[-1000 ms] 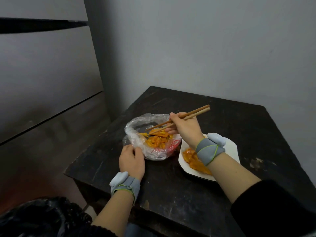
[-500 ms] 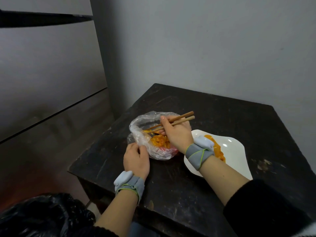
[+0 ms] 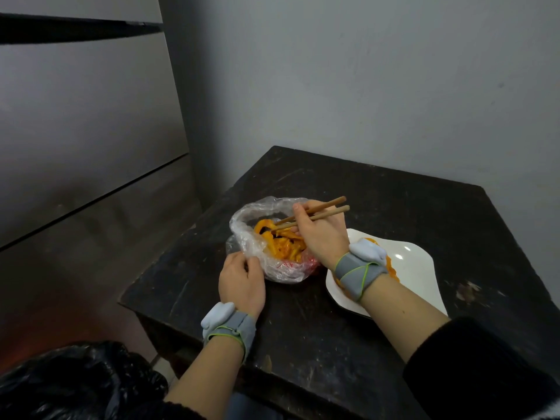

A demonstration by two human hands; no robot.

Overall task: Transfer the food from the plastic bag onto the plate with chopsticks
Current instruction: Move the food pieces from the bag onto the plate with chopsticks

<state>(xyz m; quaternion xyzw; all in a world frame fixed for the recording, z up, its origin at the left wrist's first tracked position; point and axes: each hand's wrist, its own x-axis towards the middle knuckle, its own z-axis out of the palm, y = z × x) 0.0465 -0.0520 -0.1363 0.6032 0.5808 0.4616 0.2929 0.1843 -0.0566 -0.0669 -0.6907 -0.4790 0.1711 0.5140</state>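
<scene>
A clear plastic bag (image 3: 253, 237) sits open on the dark table (image 3: 394, 213), with orange food (image 3: 281, 245) inside. My left hand (image 3: 241, 281) pinches the bag's near rim. My right hand (image 3: 322, 237) grips a pair of wooden chopsticks (image 3: 315, 212); their tips reach down into the food in the bag. To the right lies a white plate (image 3: 415, 268) with some orange food (image 3: 391, 269) on it, mostly hidden behind my right wrist.
The table stands in a corner, with a grey wall behind it and panelled wall to the left. A black plastic bag (image 3: 69, 386) lies low at the left, off the table. The table's left and near edges are close to my hands.
My right hand stayed over the bag while the chopstick tips dug deeper into the food. The view shifted, so the table now sits further right in the frame. My left hand kept its hold.
</scene>
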